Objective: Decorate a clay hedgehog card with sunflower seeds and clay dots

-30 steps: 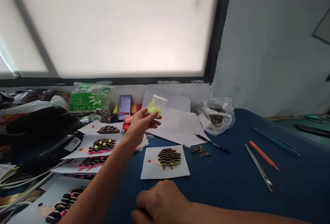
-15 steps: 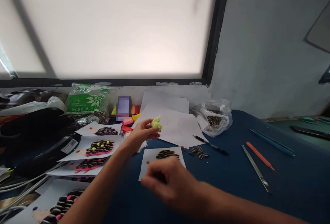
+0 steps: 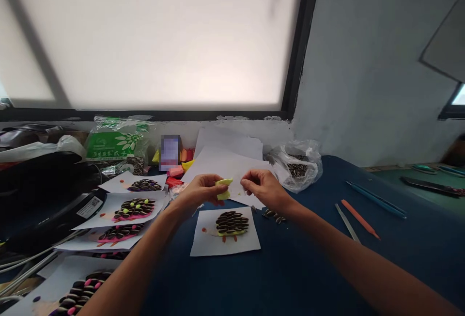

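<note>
While your left hand grips the yellow-green clay between thumb and fingers, near the centre of the frame, your right hand is just to its right, fingertips drawn together; whether they pinch anything, I cannot tell. Below your hands, at lower centre, lies a white card bearing a seed-covered hedgehog. Loose seeds sit just right of it, partly behind your right wrist. Further out, more decorated cards overlap at lower left, and an orange tool lies at right.
</note>
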`<act>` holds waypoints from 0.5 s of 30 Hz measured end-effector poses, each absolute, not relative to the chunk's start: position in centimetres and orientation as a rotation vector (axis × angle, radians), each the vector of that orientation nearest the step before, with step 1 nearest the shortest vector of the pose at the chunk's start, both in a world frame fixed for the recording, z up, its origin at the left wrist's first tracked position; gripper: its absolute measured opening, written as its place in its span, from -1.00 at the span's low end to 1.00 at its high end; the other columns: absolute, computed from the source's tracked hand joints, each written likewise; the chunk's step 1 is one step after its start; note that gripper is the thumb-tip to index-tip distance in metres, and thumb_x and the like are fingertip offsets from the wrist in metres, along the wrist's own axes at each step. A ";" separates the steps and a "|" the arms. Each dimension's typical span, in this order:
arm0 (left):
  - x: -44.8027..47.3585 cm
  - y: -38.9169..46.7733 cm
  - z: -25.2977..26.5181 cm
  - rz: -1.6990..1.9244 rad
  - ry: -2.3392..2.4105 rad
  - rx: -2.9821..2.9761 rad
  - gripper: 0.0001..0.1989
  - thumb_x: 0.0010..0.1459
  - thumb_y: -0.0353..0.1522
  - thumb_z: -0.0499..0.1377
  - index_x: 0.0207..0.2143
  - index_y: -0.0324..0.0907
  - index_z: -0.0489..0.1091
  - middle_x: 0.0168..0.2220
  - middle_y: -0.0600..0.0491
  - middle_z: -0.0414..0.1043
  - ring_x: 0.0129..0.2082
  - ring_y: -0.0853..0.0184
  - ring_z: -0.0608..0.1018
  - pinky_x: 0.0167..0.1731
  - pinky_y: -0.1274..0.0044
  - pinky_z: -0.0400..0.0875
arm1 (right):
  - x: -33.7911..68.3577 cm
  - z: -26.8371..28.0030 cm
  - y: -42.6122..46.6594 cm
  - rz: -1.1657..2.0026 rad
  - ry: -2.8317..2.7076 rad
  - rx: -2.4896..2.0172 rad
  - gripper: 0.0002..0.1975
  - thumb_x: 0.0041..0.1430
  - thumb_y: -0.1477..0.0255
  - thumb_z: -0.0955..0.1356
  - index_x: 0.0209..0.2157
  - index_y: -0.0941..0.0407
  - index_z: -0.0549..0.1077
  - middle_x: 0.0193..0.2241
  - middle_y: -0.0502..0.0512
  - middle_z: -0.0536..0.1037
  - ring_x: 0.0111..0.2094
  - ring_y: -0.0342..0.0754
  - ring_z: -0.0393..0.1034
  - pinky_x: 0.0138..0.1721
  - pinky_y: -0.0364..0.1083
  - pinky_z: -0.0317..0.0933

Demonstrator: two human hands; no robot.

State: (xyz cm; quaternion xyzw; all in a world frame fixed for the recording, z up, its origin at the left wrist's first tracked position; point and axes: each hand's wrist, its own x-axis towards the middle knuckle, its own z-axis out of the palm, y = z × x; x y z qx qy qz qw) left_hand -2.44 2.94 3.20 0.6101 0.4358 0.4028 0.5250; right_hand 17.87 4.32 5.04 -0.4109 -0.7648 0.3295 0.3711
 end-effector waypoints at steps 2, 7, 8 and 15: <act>-2.3 2.8 3.4 0.974 1.065 1.482 -0.60 -0.11 -0.08 0.36 -0.39 -0.23 0.47 -0.43 0.07 0.51 -0.46 0.39 0.52 -0.43 0.59 0.40 | 17.8 4.8 4.6 0.834 -1.917 -1.073 -0.86 0.11 0.47 0.30 -0.49 0.18 0.42 -0.58 -0.01 0.43 -0.52 -0.16 0.30 -0.44 -0.17 0.21; -2.1 2.8 4.0 1.004 1.225 1.549 -0.64 0.03 -0.10 0.24 -0.40 -0.25 0.48 -0.46 0.05 0.51 -0.48 0.38 0.51 -0.43 0.57 0.40 | 17.6 3.7 5.3 0.859 -1.845 -1.142 -0.87 0.08 0.53 0.30 -0.53 0.17 0.39 -0.59 -0.04 0.41 -0.56 -0.18 0.31 -0.49 -0.20 0.19; -2.4 2.9 4.1 1.031 1.279 1.556 -0.65 0.09 -0.12 0.18 -0.30 -0.25 0.48 -0.40 0.02 0.54 -0.44 0.37 0.53 -0.40 0.56 0.41 | 17.6 3.4 5.4 0.877 -1.825 -1.159 -0.87 0.09 0.54 0.29 -0.53 0.17 0.38 -0.59 -0.04 0.42 -0.59 -0.19 0.31 -0.50 -0.20 0.19; -5.7 4.4 3.8 1.103 1.752 1.668 -0.76 0.02 -0.43 0.16 -0.22 -0.25 0.49 -0.18 -0.14 0.54 -0.12 0.14 0.52 -0.09 0.36 0.36 | 17.2 2.5 5.8 1.019 -1.726 -1.196 -0.91 0.06 0.60 0.29 -0.47 0.18 0.39 -0.52 0.00 0.51 -0.66 -0.25 0.31 -0.55 -0.23 0.21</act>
